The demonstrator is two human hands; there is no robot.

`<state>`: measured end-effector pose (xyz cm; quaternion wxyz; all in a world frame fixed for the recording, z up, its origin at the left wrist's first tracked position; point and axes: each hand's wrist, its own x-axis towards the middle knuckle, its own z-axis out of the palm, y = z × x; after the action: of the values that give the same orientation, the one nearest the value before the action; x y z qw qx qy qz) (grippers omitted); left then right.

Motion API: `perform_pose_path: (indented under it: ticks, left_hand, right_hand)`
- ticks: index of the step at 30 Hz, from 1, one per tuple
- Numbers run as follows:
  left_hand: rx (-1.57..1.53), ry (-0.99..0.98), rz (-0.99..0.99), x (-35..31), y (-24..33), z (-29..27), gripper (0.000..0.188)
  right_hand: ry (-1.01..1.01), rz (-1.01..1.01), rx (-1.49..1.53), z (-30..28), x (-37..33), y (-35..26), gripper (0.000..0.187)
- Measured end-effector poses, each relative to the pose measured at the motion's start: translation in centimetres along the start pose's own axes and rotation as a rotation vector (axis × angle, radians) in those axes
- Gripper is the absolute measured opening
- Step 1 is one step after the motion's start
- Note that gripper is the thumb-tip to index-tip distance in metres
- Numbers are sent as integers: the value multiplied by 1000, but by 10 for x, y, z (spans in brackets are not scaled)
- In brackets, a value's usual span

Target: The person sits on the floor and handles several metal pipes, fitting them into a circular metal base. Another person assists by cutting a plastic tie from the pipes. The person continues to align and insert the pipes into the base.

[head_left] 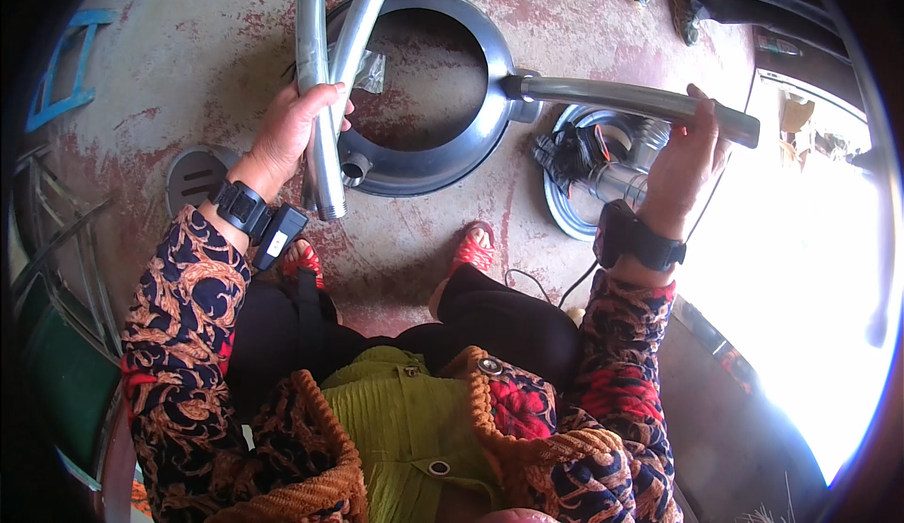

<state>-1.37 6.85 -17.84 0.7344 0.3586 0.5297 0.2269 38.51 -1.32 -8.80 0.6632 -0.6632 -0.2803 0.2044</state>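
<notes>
My left hand (287, 128) is closed round two shiny metal tubes (312, 43), which cross in the grip and point away from me. Another slightly bent metal tube (621, 97) lies in my right hand (686, 160), fingers wrapped near its right end. The far end of that tube meets a short socket on the right side of a dark grey metal ring (452, 151); how deep it sits I cannot tell. A second, open socket (355, 167) juts from the near left of the ring, beside the left hand's tubes. The ring rests on the floor.
Right of the ring lie a coil of clear hose (565, 208), dark gloves (573, 154) and metal cylinders (617, 184). A blue frame (71, 66) stands far left, a green chair (56, 372) near left. Another person's legs (753, 0) show at the top right, near a bright doorway.
</notes>
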Motion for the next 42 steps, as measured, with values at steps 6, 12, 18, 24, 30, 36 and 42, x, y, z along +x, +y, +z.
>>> perform_pose_path:
  ticks: [6,12,18,24,30,36,42]
  left_hand:
    - [1,8,9,0,-1,-1,41]
    - [-4,-3,5,0,-1,-2,40]
    - [-22,12,10,-2,0,-1,40]
    - [-54,4,13,-4,1,-1,42]
    - [-27,-6,14,-6,1,-4,42]
    - [-37,-16,9,-4,0,-6,42]
    - [-43,3,-7,-6,-1,-7,44]
  right_hand:
    - [-290,-8,-37,-20,-4,-19,42]
    - [-388,-110,-81,-28,3,-17,41]
    - [-445,-140,12,-31,5,-14,41]
    - [-369,-141,40,-29,3,-9,40]
    - [-161,-113,99,-34,11,3,33]
    - [87,-22,265,-53,28,-1,28]
    - [4,-141,122,-40,8,-1,30]
